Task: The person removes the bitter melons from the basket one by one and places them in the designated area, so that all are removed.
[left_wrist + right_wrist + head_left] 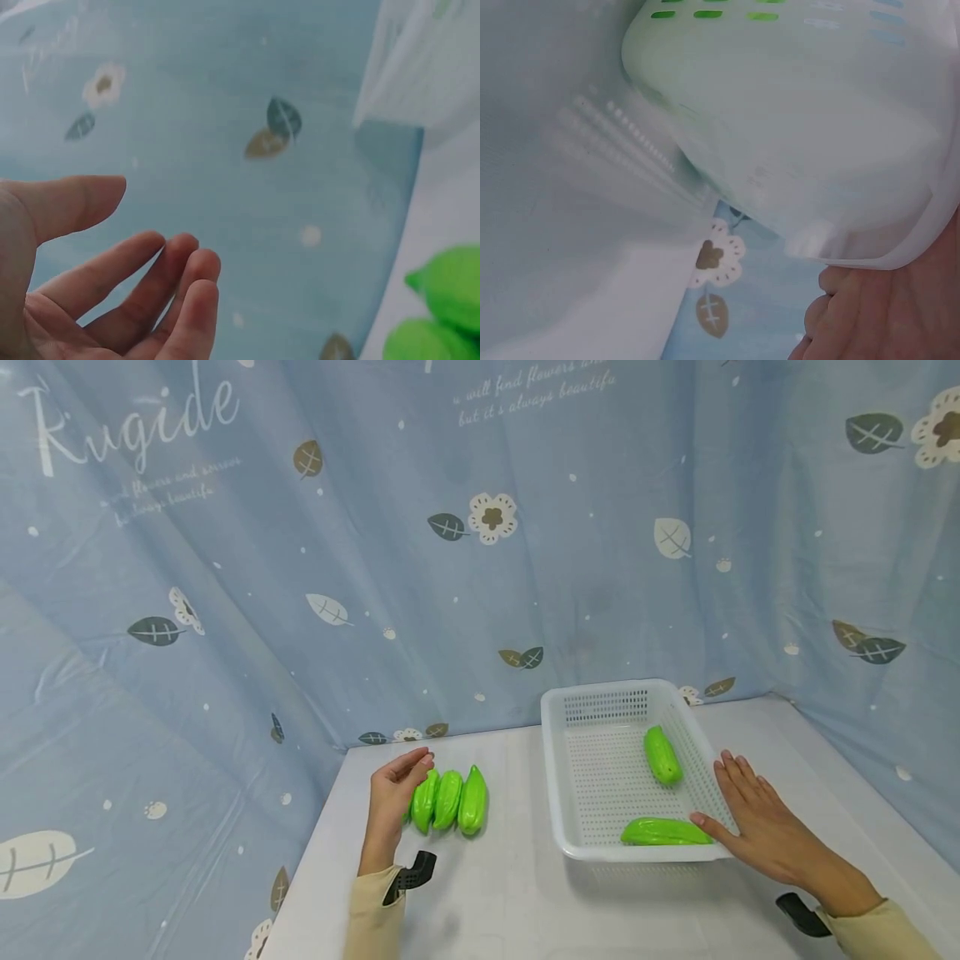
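The left hand [393,789], fingers relaxed, thumb apart and grasping nothing, is at 9 o'clock of the row of green vegetables [448,799]; the right hand [772,827], thumb spread from straight fingers, touches the white basket [552,768] at 4 o'clock. Inside the basket, one loose vegetable [663,756] lies toward 1 o'clock, a second vegetable [663,832] at 5 o'clock.

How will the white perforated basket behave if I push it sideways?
The white perforated basket is probably fairly stiff, as its thick rim keeps its shape. It looks light for its size, given its hole-filled walls. Its two green vegetables may roll or slide, being rounded and loosely spaced.
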